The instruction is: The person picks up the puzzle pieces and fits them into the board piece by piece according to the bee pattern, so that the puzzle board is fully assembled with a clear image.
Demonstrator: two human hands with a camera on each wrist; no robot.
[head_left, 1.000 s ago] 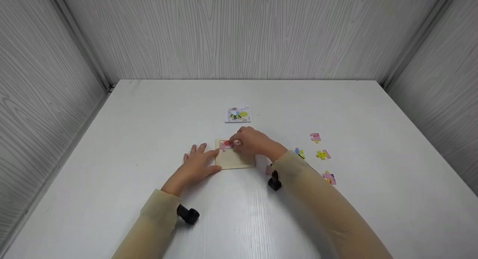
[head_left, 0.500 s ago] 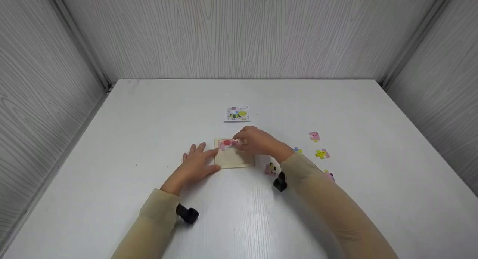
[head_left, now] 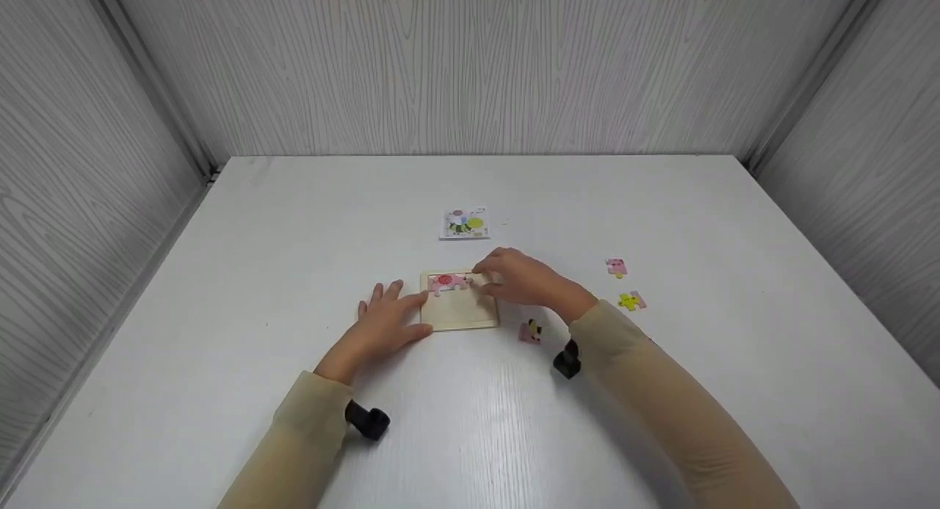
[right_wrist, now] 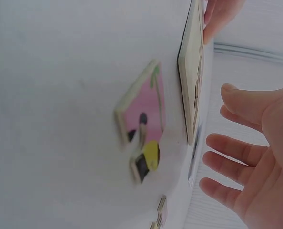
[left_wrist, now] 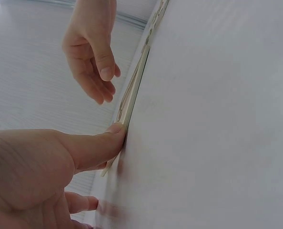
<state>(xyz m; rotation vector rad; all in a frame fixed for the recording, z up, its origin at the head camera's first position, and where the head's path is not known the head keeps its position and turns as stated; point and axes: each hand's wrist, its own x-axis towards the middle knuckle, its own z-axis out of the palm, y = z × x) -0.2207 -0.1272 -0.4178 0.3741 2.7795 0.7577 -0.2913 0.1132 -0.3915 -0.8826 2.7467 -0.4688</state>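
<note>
A small wooden puzzle tray (head_left: 459, 314) lies flat in the middle of the table. Joined pink jigsaw pieces (head_left: 446, 282) with a red round patch sit along its far side. My left hand (head_left: 385, 322) rests at the tray's left edge, thumb (left_wrist: 103, 145) and index finger against it, the other fingers spread on the table. Over the tray's far right part hovers my right hand (head_left: 525, 278); its fingers are loosely bent and hold nothing, as the right wrist view shows. Just right of the tray lies a loose pink piece (right_wrist: 144, 109) with yellow and black on it.
Farther right lie a pink piece (head_left: 617, 267) and a yellow-and-pink piece (head_left: 631, 301). Beyond the tray stands a square picture (head_left: 465, 223) with a bee on it, lying flat. My right sleeve (head_left: 646, 377) covers part of the table. Wood-grain panels surround the table's back and sides.
My right hand has let go of a pink piece, now lying beside the other in the tray, and drawn back slightly to the right with its fingers loosening. My left hand stays put.
</note>
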